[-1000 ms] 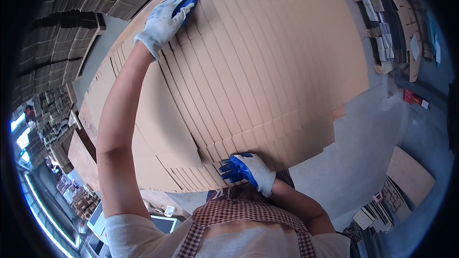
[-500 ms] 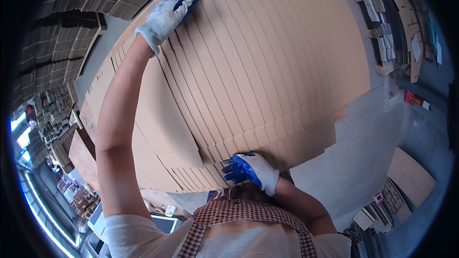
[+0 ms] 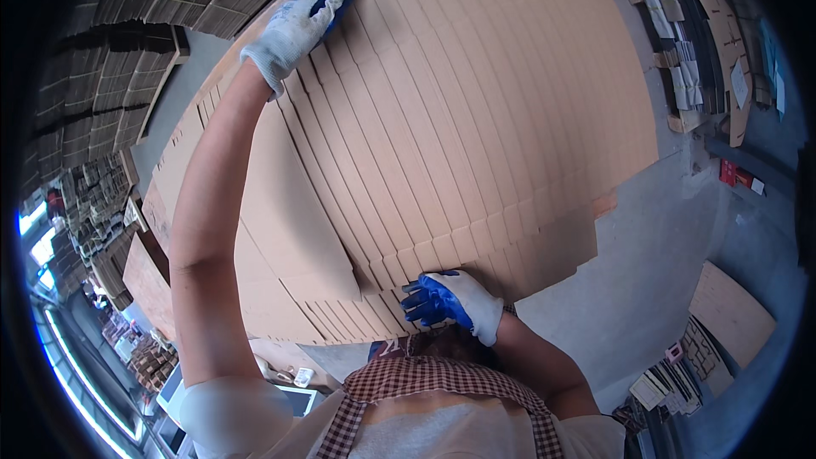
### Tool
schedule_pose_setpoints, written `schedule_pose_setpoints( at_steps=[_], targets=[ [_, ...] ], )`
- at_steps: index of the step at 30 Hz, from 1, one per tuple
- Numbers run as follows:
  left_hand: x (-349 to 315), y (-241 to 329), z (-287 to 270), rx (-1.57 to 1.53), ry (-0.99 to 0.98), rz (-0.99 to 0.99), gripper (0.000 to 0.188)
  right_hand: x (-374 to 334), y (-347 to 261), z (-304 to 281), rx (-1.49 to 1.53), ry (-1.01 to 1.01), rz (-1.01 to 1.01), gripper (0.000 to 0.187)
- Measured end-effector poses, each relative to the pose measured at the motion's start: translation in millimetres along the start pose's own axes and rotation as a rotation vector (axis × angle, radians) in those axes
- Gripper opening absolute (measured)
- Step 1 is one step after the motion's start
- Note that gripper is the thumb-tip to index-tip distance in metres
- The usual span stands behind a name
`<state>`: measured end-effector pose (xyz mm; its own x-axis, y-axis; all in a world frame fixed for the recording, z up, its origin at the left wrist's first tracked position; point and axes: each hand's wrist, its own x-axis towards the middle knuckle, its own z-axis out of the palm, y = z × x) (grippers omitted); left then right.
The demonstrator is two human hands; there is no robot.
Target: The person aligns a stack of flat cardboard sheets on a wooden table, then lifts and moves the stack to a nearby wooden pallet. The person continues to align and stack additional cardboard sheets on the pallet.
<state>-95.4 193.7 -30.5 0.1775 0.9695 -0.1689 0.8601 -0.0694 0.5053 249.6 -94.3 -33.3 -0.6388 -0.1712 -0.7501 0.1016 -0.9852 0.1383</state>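
Note:
A wide fan of overlapping brown cardboard sheets (image 3: 459, 119) fills the middle of the view. My left hand (image 3: 299, 25), in a white glove with blue palm, reaches up and grips the far top edge of the sheets. My right hand (image 3: 450, 302), in the same kind of glove, holds the near bottom edge of the sheets close to my chest. Both arms span the stack from top to bottom.
Tall piles of flat cardboard (image 3: 110, 42) stand at the upper left. More cardboard bundles (image 3: 705, 42) lie at the upper right, and a flat sheet (image 3: 731, 314) rests on the grey floor (image 3: 646, 272) at the right. Boxes and small items crowd the lower left.
My left hand has slid slightly up and right along the top edge of the sheets. The right hand has stayed at the bottom edge.

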Motion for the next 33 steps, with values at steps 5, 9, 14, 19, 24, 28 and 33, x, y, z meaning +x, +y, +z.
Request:
schedule_pose_setpoints(
  at_steps=[5, 9, 14, 19, 24, 28, 33],
  targets=[
    [6, -16, 7, 0.001, 0.005, 0.061, 0.053, 3, 3, -2, 0.074, -0.028, 0.003, 0.051],
    [2, -1, 8, 0.096, -0.023, -0.037, 0.058, 0, -2, -1, 0.051, 0.011, 0.018, 0.050],
    [-15, 3, 9, 0.052, 0.169, 0.142, 0.054, 3, -1, -8, 0.073, 0.002, 0.005, 0.048],
    [-87, 29, -10, 0.233, 0.370, 0.192, 0.050, 8, 10, -19, 0.005, -0.063, -0.027, 0.051],
    [-195, 75, 22, 0.389, 0.251, 0.121, 0.056, -17, 19, -36, -0.109, -0.047, -0.095, 0.041],
    [-264, 163, 83, 0.259, -0.038, 0.108, 0.072, -40, 7, -42, -0.283, 0.188, -0.429, 0.032],
    [-276, 205, 123, 0.252, -0.067, 0.023, 0.089, -79, -25, -34, -1.263, 0.714, -1.056, 0.043]
  ],
)
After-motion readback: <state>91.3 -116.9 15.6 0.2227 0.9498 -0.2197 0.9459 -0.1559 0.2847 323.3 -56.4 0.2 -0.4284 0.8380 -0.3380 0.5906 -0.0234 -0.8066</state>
